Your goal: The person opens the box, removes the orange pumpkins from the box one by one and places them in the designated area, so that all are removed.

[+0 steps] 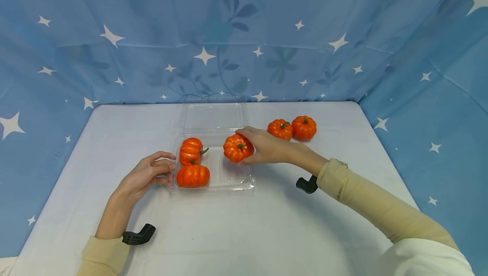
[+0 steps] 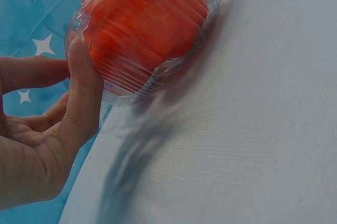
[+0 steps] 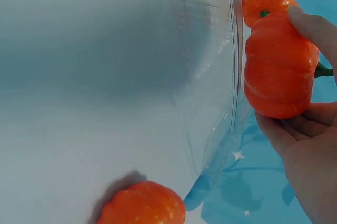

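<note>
A clear plastic clamshell container [image 1: 219, 186] lies with its lid [image 1: 213, 115] folded back, away from the person. Two small orange pumpkins with green stems, one farther back [image 1: 190, 150] and one nearer [image 1: 192, 176], sit in its left half. My left hand [image 1: 146, 172] is at the container's left edge; the left wrist view shows the thumb and a finger pinching its rim. My right hand [image 1: 263, 145] grips another pumpkin [image 1: 237, 149] over the container's right half, thumb and fingers on opposite sides. In the right wrist view this held pumpkin [image 3: 279, 66] appears close up.
Two more pumpkins, one left [image 1: 280, 129] and one right [image 1: 304, 128], rest side by side on the white tabletop [image 1: 236, 229], behind the right forearm. A blue star-patterned curtain [image 1: 244, 72] hangs along the back and sides. Black devices are strapped at both wrists.
</note>
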Motion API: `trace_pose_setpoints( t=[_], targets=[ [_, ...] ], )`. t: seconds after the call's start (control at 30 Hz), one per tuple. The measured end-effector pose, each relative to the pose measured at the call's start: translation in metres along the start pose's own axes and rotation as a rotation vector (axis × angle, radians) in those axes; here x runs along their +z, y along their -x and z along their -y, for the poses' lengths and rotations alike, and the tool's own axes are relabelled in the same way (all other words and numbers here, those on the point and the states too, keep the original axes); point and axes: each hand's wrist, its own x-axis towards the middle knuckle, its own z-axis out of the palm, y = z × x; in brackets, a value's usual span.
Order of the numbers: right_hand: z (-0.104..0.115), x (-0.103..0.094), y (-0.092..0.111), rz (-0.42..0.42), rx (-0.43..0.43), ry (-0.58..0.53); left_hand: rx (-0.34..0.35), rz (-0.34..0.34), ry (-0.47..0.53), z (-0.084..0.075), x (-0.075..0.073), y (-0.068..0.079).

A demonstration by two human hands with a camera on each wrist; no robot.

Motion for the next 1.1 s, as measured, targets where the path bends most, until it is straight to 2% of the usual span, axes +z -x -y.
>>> trace_pose_setpoints(
  t=[0.7,1.1],
  targets=[
    [-0.017,-0.017,0.041,-0.056,0.091,-0.009,-0.008,0.001,-0.008,0.001,0.000,-0.001],
    [-0.040,-0.019,0.067,-0.131,0.144,-0.024,-0.004,0.005,0.002,0.001,0.000,-0.001]
  ],
)
